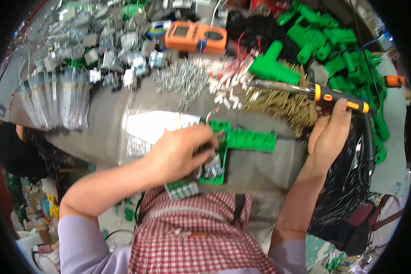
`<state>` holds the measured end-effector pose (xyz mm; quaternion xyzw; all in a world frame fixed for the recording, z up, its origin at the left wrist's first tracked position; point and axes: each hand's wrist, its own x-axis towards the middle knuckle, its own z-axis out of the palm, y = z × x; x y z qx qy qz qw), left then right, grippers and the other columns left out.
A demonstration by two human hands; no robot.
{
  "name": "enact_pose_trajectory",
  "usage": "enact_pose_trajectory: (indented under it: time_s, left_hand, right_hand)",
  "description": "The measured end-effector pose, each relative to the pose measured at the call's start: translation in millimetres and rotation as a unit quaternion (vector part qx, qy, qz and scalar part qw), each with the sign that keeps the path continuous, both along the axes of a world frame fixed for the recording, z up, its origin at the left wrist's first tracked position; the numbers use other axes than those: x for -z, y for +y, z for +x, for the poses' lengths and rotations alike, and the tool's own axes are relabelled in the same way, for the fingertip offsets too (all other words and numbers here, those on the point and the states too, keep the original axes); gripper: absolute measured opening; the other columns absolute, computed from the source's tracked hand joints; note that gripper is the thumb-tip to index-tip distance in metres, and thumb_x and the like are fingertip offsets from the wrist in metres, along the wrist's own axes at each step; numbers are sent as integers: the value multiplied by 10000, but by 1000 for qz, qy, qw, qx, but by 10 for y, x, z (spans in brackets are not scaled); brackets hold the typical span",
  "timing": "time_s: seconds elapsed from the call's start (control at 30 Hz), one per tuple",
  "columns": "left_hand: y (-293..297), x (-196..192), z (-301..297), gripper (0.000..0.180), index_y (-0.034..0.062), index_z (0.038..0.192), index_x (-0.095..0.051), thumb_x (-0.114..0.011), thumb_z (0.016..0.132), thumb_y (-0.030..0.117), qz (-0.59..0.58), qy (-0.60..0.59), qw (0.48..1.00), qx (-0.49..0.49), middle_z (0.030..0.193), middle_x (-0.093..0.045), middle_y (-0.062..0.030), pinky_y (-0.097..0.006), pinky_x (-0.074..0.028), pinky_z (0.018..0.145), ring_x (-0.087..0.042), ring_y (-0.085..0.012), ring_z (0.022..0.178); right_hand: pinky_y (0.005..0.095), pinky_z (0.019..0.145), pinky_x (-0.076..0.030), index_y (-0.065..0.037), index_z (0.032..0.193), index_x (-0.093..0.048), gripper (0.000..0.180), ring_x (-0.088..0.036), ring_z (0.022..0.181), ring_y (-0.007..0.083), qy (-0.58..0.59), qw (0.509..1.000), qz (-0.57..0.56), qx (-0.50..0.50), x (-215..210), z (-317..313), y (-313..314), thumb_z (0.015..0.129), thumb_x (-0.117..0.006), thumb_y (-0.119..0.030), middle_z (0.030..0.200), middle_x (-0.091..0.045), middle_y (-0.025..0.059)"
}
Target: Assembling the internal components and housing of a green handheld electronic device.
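Note:
In my right hand (329,132), at the right, is a soldering iron (338,98) with a black and yellow handle. Its metal barrel points left over a heap of brass-coloured pins. My left hand (185,148) is at the middle, fingers curled over a T-shaped green plastic housing half (251,140) lying on the grey worktop (269,169). Whatever those fingertips pinch is hidden. Thin wires (221,135) show inside the housing beside them. A small metallic part in clear wrap (213,167) sits in its lower arm.
Green T-shaped housings (306,41) are piled at the back right. An orange multimeter (196,37) lies at the back, near loose screws (182,80), white connectors with red wires (228,80) and brass pins (285,107). Metal parts (109,41) and clear bags (57,98) fill the left.

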<state>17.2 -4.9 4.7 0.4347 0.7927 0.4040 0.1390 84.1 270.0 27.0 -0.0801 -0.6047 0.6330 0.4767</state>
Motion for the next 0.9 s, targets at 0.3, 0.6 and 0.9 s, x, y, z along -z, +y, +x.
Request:
enact_pose_trajectory:
  time_s: [0.3, 0.6, 0.9]
  left_hand:
    - [-88, -46, 111, 172, 72, 898, -617, -708, 752, 69, -4, -5, 1000, 3, 824, -618, -81, -328, -498, 601, -609, -235, 661]
    - [-26, -1, 18, 174, 77, 906, -614, -700, 756, 60, 17, 24, 999, 15, 858, -624, -88, -338, -498, 619, -616, -271, 723]
    - [-21, -57, -8, 225, 46, 874, -603, -692, 695, -58, -17, -17, 1000, -1, 860, -619, -49, -270, -455, 560, -558, -171, 650]
  right_hand:
    - [309, 838, -468, 11, 1122, -545, 267, -623, 912, 153, -53, 964, 228, 122, -120, -1198, 201, 914, -605, -145, 978, -650, 109]
    - [287, 678, -489, -23, 1041, -658, 330, -638, 724, 147, -321, 869, 374, 37, 14, -1481, 630, 878, -618, -307, 836, -688, 96]
    - [245, 592, -412, -57, 946, -673, 148, -507, 637, 113, -327, 883, 297, -159, 4, 66, -594, 809, -658, -112, 729, -581, 28]
